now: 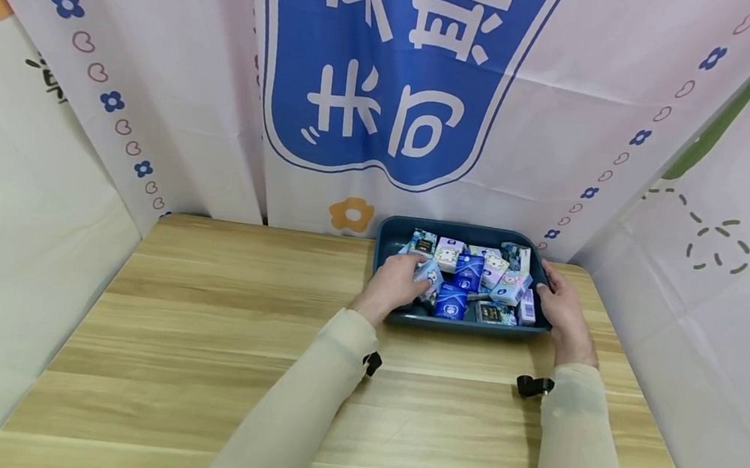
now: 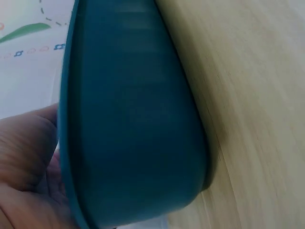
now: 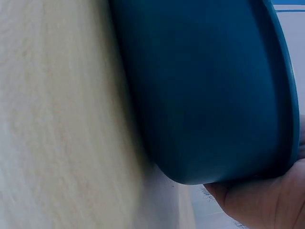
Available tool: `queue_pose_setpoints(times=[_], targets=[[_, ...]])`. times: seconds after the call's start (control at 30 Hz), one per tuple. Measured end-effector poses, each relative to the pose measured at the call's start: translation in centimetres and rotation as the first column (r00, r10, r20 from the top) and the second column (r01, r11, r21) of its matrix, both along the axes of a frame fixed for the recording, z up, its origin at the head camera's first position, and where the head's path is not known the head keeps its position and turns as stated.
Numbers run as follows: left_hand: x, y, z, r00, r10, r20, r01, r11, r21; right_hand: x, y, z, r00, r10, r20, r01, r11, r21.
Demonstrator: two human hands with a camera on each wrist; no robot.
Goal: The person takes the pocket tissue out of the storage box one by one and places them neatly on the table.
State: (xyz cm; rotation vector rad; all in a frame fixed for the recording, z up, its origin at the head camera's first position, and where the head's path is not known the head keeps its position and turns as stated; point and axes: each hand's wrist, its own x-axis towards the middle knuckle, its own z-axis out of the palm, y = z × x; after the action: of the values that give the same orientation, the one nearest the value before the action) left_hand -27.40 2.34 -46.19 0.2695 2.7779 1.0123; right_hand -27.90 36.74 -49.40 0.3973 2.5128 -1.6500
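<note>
A dark teal plastic bin (image 1: 461,325) rests on the wooden table, filled with several small tissue packs, among them a dark blue pack (image 1: 452,302) and a white patterned pack (image 1: 449,255). Reaching over the bin's left rim, my left hand (image 1: 394,281) has its fingers and thumb about a light blue tissue pack (image 1: 430,275). In the left wrist view the bin's wall hides the fingertips. My right hand (image 1: 561,308) grips the bin's right end at the rim; the right wrist view shows part of that hand (image 3: 271,200) against the outer wall.
The wooden table (image 1: 202,338) extends to the left and in front of the bin. Behind it hangs a white cloth with a blue printed panel (image 1: 390,77). More printed cloth closes off both sides. A black wrist camera (image 1: 534,386) sits at the right sleeve.
</note>
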Motion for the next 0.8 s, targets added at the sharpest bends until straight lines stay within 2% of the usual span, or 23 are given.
queue_pose_setpoints(times=[0.13, 0.27, 0.5, 0.7, 0.8], targets=[[-0.6, 0.4, 0.0, 0.998, 0.045, 0.052, -0.048, 0.997, 0.053, 0.0, 0.0, 0.0, 1.0, -0.001, 0.005, 0.001, 1.0, -0.002], [-0.9, 0.5, 0.1, 0.994, 0.062, 0.091, -0.072, 0.991, 0.114, 0.0, 0.0, 0.0, 1.0, 0.003, -0.002, -0.003, 1.0, -0.001], [-1.3, 0.3, 0.1, 0.997, 0.057, 0.054, -0.063, 0.99, 0.126, -0.1, 0.0, 0.3, 1.0, 0.003, -0.007, -0.003, 1.0, 0.01], [-0.9, 0.2, 0.2, 0.999, 0.012, 0.049, -0.018, 0.993, 0.113, 0.0, -0.1, 0.4, 1.0, 0.003, -0.017, -0.003, 1.0, 0.014], [-0.7, 0.3, 0.1, 0.998, 0.011, 0.055, -0.017, 0.995, 0.099, 0.1, -0.2, 0.3, 1.0, 0.005, -0.019, -0.004, 1.0, 0.019]])
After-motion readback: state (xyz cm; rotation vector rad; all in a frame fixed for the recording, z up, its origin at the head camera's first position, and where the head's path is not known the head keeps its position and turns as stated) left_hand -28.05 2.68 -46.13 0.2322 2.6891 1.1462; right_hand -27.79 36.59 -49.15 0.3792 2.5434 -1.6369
